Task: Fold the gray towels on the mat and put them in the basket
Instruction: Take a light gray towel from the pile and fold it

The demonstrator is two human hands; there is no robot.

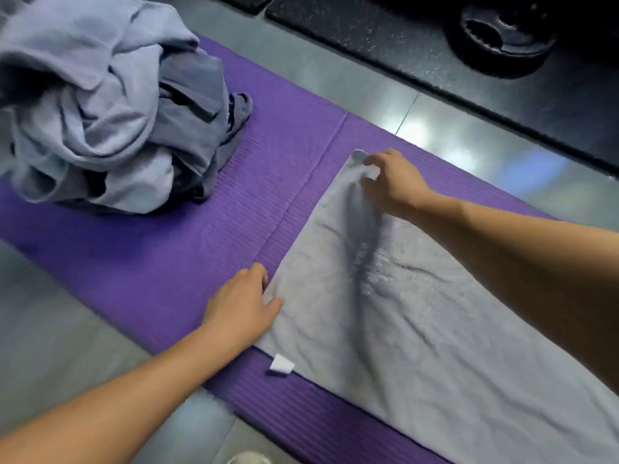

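A gray towel [418, 316] lies spread on the right half of the purple mat [187, 256], with a raised crease running down from its far corner. My right hand [392, 185] pinches that far corner of the towel. My left hand [244, 306] grips the towel's near left edge, fingers tucked under the cloth and thumb on top. A white label [282, 364] sticks out from the near edge. A heap of crumpled gray towels [110, 105] sits on the mat's far left part. No basket is in view.
Gray glossy floor tiles [435, 128] surround the mat. A black speckled rubber floor [385, 38] runs along the back, with a black weight plate [499, 35] on it. A white shoe tip [249, 458] shows at the bottom edge.
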